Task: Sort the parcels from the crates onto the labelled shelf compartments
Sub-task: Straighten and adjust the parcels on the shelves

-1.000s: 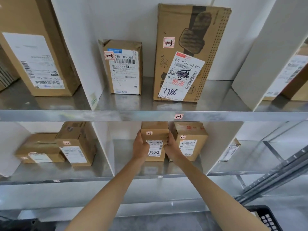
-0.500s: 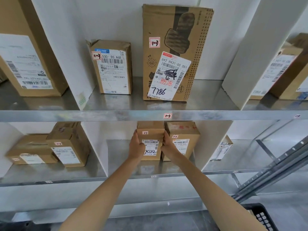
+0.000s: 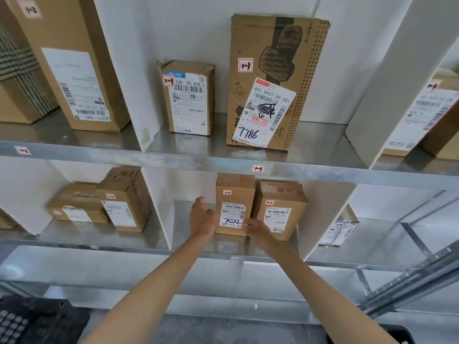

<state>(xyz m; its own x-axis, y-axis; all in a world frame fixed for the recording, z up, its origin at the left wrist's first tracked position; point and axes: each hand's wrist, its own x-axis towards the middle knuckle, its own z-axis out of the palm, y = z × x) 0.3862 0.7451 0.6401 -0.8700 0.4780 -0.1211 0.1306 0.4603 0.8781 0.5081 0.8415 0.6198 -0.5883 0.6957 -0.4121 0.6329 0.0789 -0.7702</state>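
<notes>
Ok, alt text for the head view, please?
An upright parcel marked 7022 stands on the lower shelf beside another parcel, left hand open at its left side, right hand at its bottom right corner. Two taller parcels stand on the shelf above.

I see a small brown parcel (image 3: 234, 194), handwritten 7022 on its label, upright in the lower shelf compartment (image 3: 182, 229), just beside another parcel (image 3: 280, 219).

The crate (image 3: 37, 321) runs off the left edge.
</notes>
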